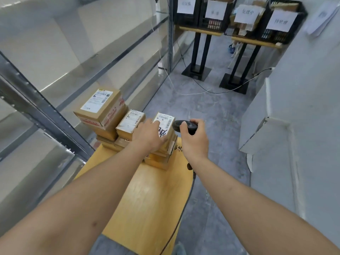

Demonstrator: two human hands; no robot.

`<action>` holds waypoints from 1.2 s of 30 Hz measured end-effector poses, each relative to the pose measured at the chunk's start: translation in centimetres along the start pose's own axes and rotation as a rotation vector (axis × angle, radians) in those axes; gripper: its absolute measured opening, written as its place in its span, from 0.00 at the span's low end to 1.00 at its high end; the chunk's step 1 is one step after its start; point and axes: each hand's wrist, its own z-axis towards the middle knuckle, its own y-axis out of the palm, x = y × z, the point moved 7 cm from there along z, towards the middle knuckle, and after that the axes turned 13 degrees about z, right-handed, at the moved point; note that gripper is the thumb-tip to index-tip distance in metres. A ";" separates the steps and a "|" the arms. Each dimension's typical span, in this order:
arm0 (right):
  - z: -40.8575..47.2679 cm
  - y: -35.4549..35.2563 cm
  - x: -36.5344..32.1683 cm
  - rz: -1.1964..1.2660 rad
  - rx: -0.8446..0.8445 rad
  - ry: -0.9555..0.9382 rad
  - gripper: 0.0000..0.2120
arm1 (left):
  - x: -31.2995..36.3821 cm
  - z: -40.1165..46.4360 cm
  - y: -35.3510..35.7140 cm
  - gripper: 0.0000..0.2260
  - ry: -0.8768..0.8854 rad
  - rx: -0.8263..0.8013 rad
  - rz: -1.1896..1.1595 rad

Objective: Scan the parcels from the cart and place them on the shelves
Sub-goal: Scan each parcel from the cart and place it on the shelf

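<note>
Four black crates are sitting on two wooden stands at the far end of the aisle, each wearing a white paper sign on its front; cardboard and small packets are showing through their slots and over their rims, though what exactly is inside cannot be told. Nearer, the yellow wooden cart is carrying stacked brown parcels at its far end, just beside the grey metal shelves running along the left.

The large parcel is sitting topmost at the far left of the stack, label up, its long axis running away from the camera and slightly rightward. The middle parcel is lying beside it, lower, label also up. The right parcel is lying on top of the right-hand stack, its white barcode label facing up, with black handwriting on it, and its long axis pointing away from the person.

The left hand is lying over the near part of that right parcel, its fingers curling down over the parcel's near right edge and gripping it, with the barcode end sticking out beyond the fingertips. The right hand is hovering just to the right of the same parcel, fingers wrapped around a black scanner whose head is pointing left toward the label, close to the parcel's right edge
</note>
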 end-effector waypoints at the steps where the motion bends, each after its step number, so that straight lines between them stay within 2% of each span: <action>1: 0.5 0.2 0.3 0.002 -0.012 0.011 0.10 | -0.1 0.4 0.5 0.30 -0.022 -0.016 -0.011; 4: 1.7 0.7 1.3 0.005 -0.039 0.025 0.11 | -0.2 1.3 2.1 0.36 -0.088 -0.056 -0.059; 10: 2.7 0.5 2.4 -0.014 -0.052 0.044 0.12 | 0.2 1.6 3.4 0.35 -0.138 -0.019 -0.170; 16: 1.5 0.5 0.9 0.008 -0.046 0.022 0.10 | -1.0 1.1 0.6 0.42 0.000 0.129 -0.181; 25: -2.1 2.1 -4.0 -0.105 -0.190 -0.162 0.11 | -5.1 -1.9 -5.5 0.43 0.070 0.328 -0.034; 36: -6.8 5.7 -8.0 -0.138 -0.286 -0.312 0.09 | -11.6 -7.4 -7.6 0.44 -0.070 0.369 -0.044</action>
